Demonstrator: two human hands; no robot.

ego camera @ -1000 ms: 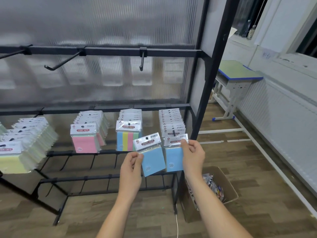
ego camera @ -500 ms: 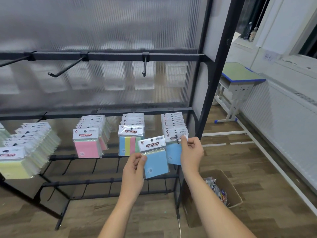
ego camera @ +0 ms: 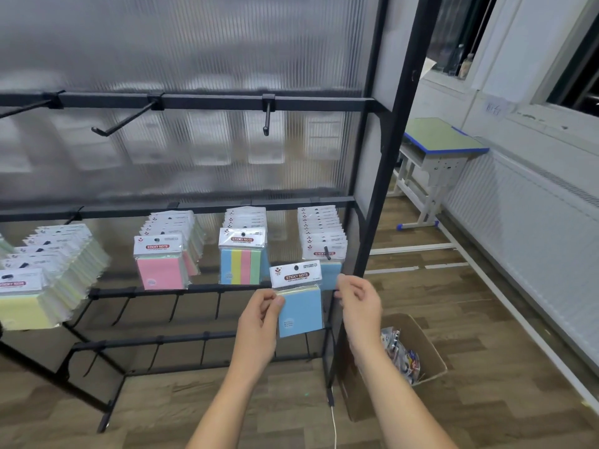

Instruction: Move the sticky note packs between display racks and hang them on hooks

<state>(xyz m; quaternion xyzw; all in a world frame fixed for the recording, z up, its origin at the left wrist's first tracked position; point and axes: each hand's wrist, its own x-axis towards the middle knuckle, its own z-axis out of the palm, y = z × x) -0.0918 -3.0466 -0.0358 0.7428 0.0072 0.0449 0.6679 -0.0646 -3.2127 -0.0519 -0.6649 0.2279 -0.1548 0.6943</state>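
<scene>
My left hand point(ego camera: 259, 322) pinches the left edge of a blue sticky note pack point(ego camera: 299, 303), held upright in front of the rack's lower rails. My right hand point(ego camera: 358, 304) is just to its right, fingers curled, fingertips at the lower right corner of another blue pack point(ego camera: 324, 254). That pack hangs at the front of the rightmost hook's row. More rows hang on the same rail: striped packs point(ego camera: 243, 254), pink packs point(ego camera: 160, 260) and yellow packs point(ego camera: 29, 286). The top rail's hooks point(ego camera: 266, 119) are bare.
The rack's black upright post point(ego camera: 385, 176) stands right beside my right hand. An open cardboard box point(ego camera: 418, 358) with small items sits on the wooden floor behind it. A green-topped desk point(ego camera: 440, 140) stands by the right wall. Bare black hooks point(ego camera: 171, 311) line the two lower rails.
My right hand put its blue pack onto the rightmost hook and dropped from the pack's top to its lower corner. My left hand kept its pack, shifting slightly right.
</scene>
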